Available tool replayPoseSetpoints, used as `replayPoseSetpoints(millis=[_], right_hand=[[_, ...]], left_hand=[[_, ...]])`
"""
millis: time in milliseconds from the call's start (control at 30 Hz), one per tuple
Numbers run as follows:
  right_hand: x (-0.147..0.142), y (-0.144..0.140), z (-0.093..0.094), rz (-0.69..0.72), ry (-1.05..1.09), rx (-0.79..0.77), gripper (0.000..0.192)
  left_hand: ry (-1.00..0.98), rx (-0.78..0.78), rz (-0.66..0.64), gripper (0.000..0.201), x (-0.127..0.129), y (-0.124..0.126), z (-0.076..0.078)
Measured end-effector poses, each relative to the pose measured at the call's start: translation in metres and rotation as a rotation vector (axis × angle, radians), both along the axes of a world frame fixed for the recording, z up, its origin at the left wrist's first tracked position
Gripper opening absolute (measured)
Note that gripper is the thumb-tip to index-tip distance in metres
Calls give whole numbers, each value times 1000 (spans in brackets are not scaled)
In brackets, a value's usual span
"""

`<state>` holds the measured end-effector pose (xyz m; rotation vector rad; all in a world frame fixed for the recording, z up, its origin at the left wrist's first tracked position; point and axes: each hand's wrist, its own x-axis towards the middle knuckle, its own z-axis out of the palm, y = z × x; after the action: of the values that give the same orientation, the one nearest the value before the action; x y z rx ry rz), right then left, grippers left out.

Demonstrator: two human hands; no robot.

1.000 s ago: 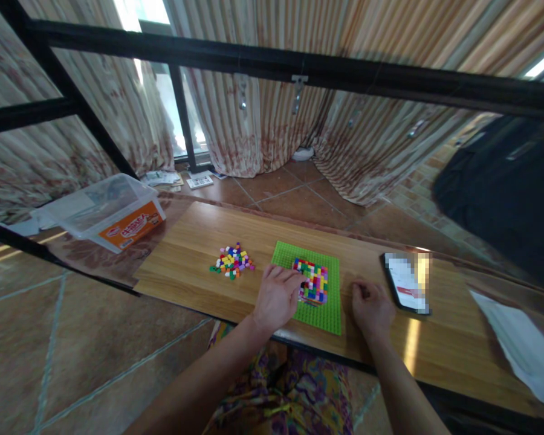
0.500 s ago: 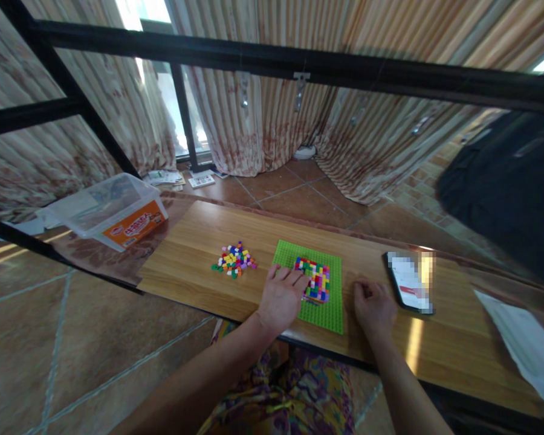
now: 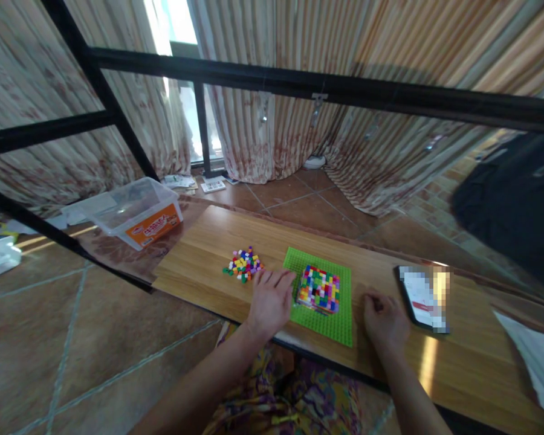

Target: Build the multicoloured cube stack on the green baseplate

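Green studded baseplate [image 3: 346,305], bearing multicoloured toy-brick block [image 3: 320,289]. Left hand [image 3: 271,302], at baseplate's left edge: fingers bent, thumb hidden, grip indeterminable. Right hand [image 3: 387,320], right of baseplate: curled, contents hidden.

Lit from the window [image 3: 182,23], very white there | sunny in one stripe on the table [image 3: 428,362] | a bit blurry | stretched near edges | blocky over phone [image 3: 416,296]
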<state>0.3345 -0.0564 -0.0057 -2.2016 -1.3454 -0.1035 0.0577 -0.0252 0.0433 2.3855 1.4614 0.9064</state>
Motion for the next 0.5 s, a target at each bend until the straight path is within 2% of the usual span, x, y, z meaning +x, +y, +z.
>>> replayPoseSetpoints(millis=[133,200,333,500], right_hand=[[-1,0,0,-3,2,5,36],[0,0,0,-4,-1,1,35],[0,0,0,5,-5,-9,35],[1,1,-1,6,-19,7,36]], left_hand=[[49,4,232,25,-36,19,-8],[73,9,300,23,-51,27,-12],[119,3,338,19,-62,31,-18],[186,10,353,16,-57,30,-16]])
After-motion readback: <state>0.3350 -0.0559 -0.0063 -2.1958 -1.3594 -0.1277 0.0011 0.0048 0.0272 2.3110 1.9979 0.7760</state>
